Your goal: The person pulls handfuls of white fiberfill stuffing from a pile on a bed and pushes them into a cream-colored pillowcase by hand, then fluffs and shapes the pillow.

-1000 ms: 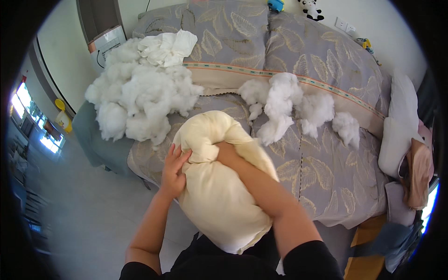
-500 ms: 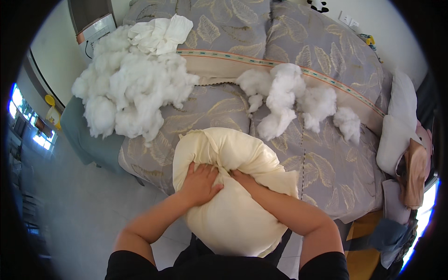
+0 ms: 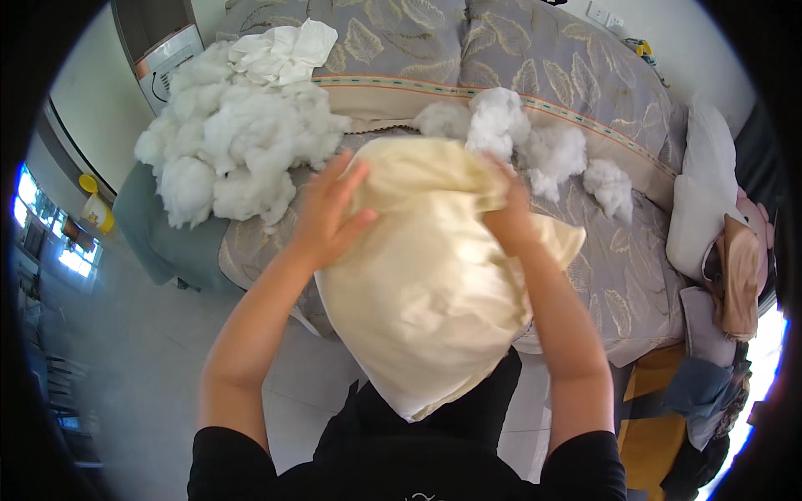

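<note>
A plump cream pillow [image 3: 418, 275] with a satiny cover stands before me, tall and bulging, its lower tip between my thighs. Its upper end is creased and smeared by motion. My left hand [image 3: 330, 217] lies along the upper left side, fingers stretched and thumb apart. On the upper right, my right hand [image 3: 511, 219] is against the cover, its fingers blurred and partly hidden. A loose flap of cream cloth sticks out beyond my right wrist.
A big heap of white fluffy stuffing [image 3: 251, 142] lies on the grey leaf-patterned sofa [image 3: 618, 284], a crumpled white cloth [image 3: 288, 52] on top. Smaller stuffing tufts [image 3: 551, 154] sit behind the pillow. Cushions and clothes [image 3: 710, 225] are piled at the right.
The pillow has risen and now stands taller toward the sofa. Both hands have come out of the fold in its middle and spread to its upper left and right sides.
</note>
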Available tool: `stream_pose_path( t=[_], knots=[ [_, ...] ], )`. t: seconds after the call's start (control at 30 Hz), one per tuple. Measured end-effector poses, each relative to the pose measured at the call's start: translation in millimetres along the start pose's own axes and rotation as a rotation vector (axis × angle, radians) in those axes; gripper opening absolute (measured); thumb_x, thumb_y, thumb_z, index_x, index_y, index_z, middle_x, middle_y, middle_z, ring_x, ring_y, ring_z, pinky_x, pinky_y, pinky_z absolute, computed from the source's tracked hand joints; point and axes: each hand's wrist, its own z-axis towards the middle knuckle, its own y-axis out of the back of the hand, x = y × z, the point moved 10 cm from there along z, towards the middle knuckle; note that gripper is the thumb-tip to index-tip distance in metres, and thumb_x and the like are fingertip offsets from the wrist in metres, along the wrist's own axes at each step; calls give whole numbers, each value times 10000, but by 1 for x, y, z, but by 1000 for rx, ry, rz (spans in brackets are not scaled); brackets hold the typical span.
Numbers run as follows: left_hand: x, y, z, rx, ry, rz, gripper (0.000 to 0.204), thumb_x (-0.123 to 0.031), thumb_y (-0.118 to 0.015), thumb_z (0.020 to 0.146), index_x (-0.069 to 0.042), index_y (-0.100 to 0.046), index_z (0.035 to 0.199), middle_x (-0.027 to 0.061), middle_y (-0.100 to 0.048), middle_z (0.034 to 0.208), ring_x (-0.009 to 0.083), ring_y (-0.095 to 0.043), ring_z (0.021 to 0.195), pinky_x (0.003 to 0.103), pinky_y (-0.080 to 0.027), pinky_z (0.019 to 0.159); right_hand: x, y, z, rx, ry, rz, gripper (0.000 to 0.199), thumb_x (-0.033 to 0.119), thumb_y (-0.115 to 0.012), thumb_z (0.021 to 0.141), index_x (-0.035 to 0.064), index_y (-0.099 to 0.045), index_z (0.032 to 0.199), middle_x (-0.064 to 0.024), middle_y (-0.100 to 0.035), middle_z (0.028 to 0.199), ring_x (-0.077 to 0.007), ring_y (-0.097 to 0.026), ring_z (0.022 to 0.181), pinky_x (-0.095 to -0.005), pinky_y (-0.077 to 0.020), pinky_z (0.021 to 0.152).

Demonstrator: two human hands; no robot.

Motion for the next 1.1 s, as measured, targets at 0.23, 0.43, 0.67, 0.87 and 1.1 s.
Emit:
stream_pose_path(
  t=[0.23, 0.43, 0.67, 0.87, 1.1],
  knots=[
    [-175, -67, -105, 472, -151, 15, 636, -577, -564, 744, -194, -508, 1248, 171, -281, 1407, 433, -206, 1290, 658, -197, 932, -43, 72, -144, 279, -260, -11, 483, 95, -459, 842, -21, -360, 1300, -219, -375, 1318, -345, -337, 1237, -378, -265, 1044],
    [-103, -237, -161, 572, -129, -267, 731, -490, -618, 688, -118, -420, 1285, 126, -390, 1344, 259, -344, 1255, 399, -262, 1040, 70, -37, -249, 729, 510, -298, 106, 158, -584, 602, 65, -633, 586, -119, -580, 1047, -249, -536, 973, -391, -425, 833],
    [-27, -256, -74, 635, 58, 14, 844, -549, -572, 689, -133, -295, 1369, 138, -287, 1412, 364, -174, 1323, 459, -65, 1091, -27, -92, -117, 371, 219, -472, 163, 137, -521, 722, 64, -667, 713, -95, -573, 1044, -240, -531, 955, -396, -411, 813],
    [-31, -200, -40, 792, 144, -227, 825, -436, -703, 656, -123, -355, 1336, 149, -316, 1391, 317, -251, 1306, 390, -196, 1080, 20, -37, -75, 104, 390, -188, 393, 111, -614, 637, 16, -580, 1017, -173, -513, 1147, -322, -465, 1075, -396, -380, 895],
    [-48, -48, -18, 296, 237, -490, 705, -302, -710, 740, -80, -373, 1319, 143, -399, 1336, 277, -398, 1219, 371, -336, 989, -262, 69, -177, 88, -706, 490, 631, 13, -669, 687, 48, -442, 1274, -83, -546, 1178, -205, -525, 1057, -333, -443, 894]
  ],
)
